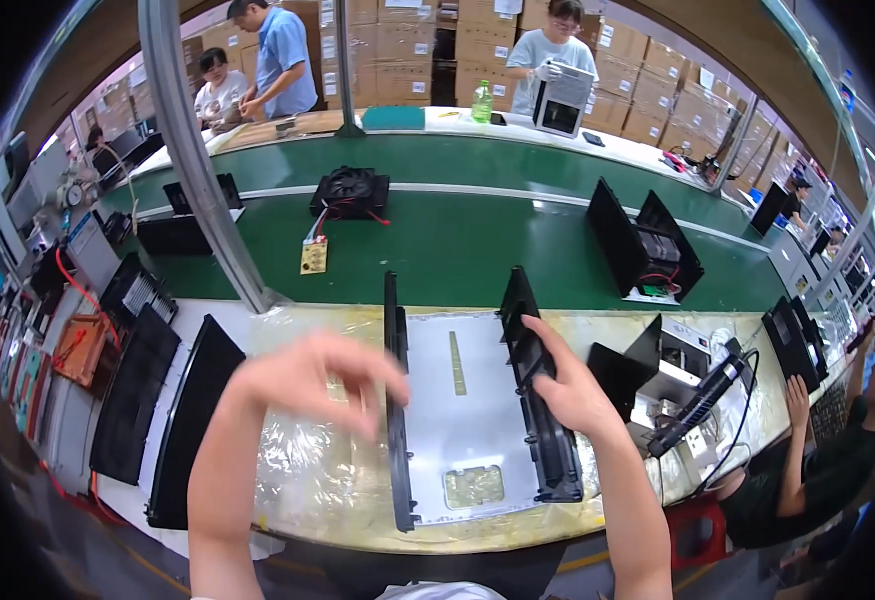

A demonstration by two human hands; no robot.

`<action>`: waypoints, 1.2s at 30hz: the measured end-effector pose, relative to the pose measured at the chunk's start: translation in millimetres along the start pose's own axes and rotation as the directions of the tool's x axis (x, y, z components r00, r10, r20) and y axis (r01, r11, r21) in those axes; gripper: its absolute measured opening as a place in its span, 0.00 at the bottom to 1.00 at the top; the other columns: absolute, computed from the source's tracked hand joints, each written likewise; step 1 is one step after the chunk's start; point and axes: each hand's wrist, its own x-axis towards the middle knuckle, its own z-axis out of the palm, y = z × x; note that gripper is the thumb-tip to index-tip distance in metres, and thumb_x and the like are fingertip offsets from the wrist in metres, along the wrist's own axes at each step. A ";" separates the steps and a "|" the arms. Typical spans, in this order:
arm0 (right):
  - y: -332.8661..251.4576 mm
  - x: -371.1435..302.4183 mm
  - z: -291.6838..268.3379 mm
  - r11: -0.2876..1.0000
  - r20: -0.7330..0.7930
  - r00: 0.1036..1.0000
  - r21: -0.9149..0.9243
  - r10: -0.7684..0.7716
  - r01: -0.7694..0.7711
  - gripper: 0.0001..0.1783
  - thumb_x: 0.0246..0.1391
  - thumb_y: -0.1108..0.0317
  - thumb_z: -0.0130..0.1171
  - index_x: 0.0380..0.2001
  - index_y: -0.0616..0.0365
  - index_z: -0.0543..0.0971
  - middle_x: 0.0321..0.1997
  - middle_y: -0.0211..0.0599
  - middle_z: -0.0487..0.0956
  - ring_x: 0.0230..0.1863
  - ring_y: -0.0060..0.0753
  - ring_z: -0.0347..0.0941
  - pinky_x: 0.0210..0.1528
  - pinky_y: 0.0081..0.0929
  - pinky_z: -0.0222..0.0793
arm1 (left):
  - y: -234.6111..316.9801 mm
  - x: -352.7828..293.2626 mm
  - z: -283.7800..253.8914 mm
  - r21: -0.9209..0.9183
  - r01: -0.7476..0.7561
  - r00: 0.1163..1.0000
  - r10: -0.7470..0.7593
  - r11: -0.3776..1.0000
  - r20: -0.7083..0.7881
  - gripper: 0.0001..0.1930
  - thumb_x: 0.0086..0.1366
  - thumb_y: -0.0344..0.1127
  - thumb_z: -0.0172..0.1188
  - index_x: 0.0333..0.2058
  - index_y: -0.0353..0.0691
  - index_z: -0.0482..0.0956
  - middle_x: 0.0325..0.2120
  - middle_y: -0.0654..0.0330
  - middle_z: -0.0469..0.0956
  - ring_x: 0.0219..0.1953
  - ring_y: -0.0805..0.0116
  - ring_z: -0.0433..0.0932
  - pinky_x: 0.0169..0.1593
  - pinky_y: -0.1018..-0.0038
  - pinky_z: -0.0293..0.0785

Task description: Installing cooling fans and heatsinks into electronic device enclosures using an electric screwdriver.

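Observation:
In front of me on the bench lies an open casing: a pale flat base (477,440) with a slot and a rectangular cut-out, flanked by two upright black side walls. My right hand (575,388) grips the right black side wall (547,440), thumb on its inner side and fingers over the top edge. Blurred by motion, my left hand (322,375) hovers at the left black side wall (397,470). Its fingers are curved, with a gap to the thumb and nothing visible between them. Whether it touches that wall I cannot tell.
A handheld black electric screwdriver (695,405) rests by metal box parts on the right. Black panels (192,420) stand at left. Across the green conveyor (457,235) sit a black fan unit (350,190) and another open casing (647,245). A metal post (192,150) rises left; co-workers stand beyond.

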 end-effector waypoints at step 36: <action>-32.3 -5.5 18.2 0.921 -0.297 0.882 -0.250 -0.365 0.297 0.31 0.51 0.75 0.61 0.61 0.63 0.70 0.66 0.56 0.68 0.70 0.53 0.63 0.72 0.41 0.56 | -80.5 50.5 -197.2 -0.516 -0.628 0.417 -0.308 0.582 -0.855 0.31 0.65 0.64 0.53 0.59 0.51 0.70 0.61 0.49 0.69 0.61 0.46 0.66 0.61 0.43 0.58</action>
